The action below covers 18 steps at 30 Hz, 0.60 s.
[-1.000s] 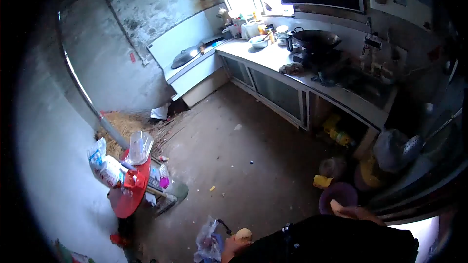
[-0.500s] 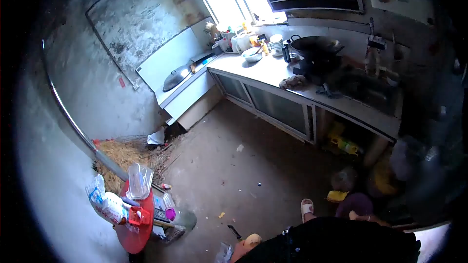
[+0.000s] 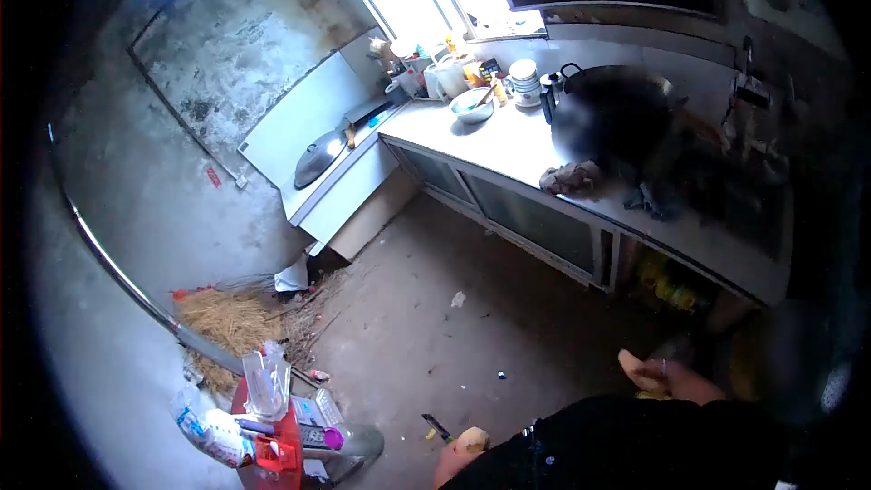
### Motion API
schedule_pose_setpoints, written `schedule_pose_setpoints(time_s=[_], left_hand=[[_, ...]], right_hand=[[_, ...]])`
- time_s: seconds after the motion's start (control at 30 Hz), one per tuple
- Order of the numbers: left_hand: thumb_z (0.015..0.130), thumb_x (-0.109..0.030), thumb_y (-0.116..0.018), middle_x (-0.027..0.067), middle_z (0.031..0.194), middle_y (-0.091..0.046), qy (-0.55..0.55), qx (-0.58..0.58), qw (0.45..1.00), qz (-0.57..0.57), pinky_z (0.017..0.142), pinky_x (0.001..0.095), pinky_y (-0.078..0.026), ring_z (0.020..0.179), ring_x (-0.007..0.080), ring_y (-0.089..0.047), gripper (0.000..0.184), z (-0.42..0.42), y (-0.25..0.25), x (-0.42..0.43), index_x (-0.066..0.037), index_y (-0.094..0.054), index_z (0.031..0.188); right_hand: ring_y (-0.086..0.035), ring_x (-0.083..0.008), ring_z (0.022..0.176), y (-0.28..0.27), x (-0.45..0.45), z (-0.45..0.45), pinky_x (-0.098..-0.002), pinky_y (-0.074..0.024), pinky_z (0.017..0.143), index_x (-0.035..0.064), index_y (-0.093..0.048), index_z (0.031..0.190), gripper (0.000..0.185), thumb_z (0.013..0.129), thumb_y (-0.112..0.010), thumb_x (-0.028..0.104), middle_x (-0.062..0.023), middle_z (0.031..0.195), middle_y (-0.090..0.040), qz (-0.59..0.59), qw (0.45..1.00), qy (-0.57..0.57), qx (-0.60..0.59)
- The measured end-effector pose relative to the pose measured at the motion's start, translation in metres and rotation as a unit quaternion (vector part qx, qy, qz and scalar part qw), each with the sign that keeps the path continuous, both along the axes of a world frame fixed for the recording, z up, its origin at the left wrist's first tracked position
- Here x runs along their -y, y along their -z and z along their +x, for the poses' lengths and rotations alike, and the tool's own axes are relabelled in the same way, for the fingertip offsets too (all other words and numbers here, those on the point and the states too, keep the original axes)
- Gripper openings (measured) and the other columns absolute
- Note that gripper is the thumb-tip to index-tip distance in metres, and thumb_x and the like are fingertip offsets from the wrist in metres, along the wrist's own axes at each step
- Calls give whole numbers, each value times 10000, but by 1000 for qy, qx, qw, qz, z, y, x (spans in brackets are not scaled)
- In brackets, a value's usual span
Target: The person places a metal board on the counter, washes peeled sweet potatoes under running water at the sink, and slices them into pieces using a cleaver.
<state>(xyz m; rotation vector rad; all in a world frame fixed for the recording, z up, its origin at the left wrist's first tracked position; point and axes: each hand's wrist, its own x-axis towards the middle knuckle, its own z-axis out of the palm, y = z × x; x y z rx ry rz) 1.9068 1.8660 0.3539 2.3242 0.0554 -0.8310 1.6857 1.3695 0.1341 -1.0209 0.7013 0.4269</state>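
Observation:
Low in the head view, my left hand [image 3: 450, 466] is closed round a round, pale yellow-tan vegetable [image 3: 473, 440] that looks like a potato. A knife [image 3: 436, 426] with a dark blade sticks out beside it, pointing up and left, apparently in the same hand. To the right, my right hand [image 3: 667, 377] is raised in front of my dark clothing [image 3: 617, 445], fingers stretched toward the left. I see nothing held in it, though part of the hand is dim. Something yellow shows just below its fingers.
A counter [image 3: 526, 150] along the far wall bears a wok [image 3: 617, 109], stacked bowls [image 3: 524, 82] and a basin [image 3: 472, 106]. At lower left stands a red stool [image 3: 288, 431] with bags and containers. Straw [image 3: 227, 322] lies by the wall, near a metal pole [image 3: 118, 222].
My right hand has risen further into view, its fingers now extended in front of the yellow object. My left hand still holds the vegetable and knife. The view has shifted slightly.

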Motion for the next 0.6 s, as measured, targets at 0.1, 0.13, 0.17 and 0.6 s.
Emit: schedule_pose_setpoints(time_s=[0.1, 0.13, 0.17, 0.6], left_hand=[[571, -307, -831, 77, 899, -664, -3, -2, 1000, -4, 757, 306, -485, 846, 151, -620, 557, 32, 5, 9, -9, -630, 995], [568, -307, -833, 77, 900, -664, -4, -4, 1000, -4, 756, 306, -486, 847, 151, -619, 560, 44, 7, 11, -9, -629, 996], [566, -307, -835, 76, 901, -664, -4, -5, 1000, -3, 756, 306, -486, 848, 151, -619, 563, 58, 10, 13, -9, -629, 998], [506, -317, -868, 71, 846, -658, 143, -39, 978, -145, 713, 317, -497, 792, 155, -616, 615, 332, 87, 80, -10, -623, 980]], right_hand=[[-567, -221, 833, -9, 19, 88, -378, -453, 704, 71, -601, 1059, 451, 776, -646, 419, -107, 972, -595, -168, 975, -91, -114], [-566, -229, 844, -13, 21, 110, -386, -453, 714, 73, -594, 1074, 479, 764, -657, 433, -108, 979, -592, -199, 964, -107, -138], [-562, -243, 873, -18, 21, 127, -402, -449, 740, 73, -582, 1094, 496, 757, -666, 427, -114, 1003, -589, -149, 983, -50, -96], [-524, -169, 881, -99, 8, 249, -319, -454, 780, 76, -545, 1102, 462, 730, -712, 295, -56, 995, -553, -57, 995, 86, 12]])
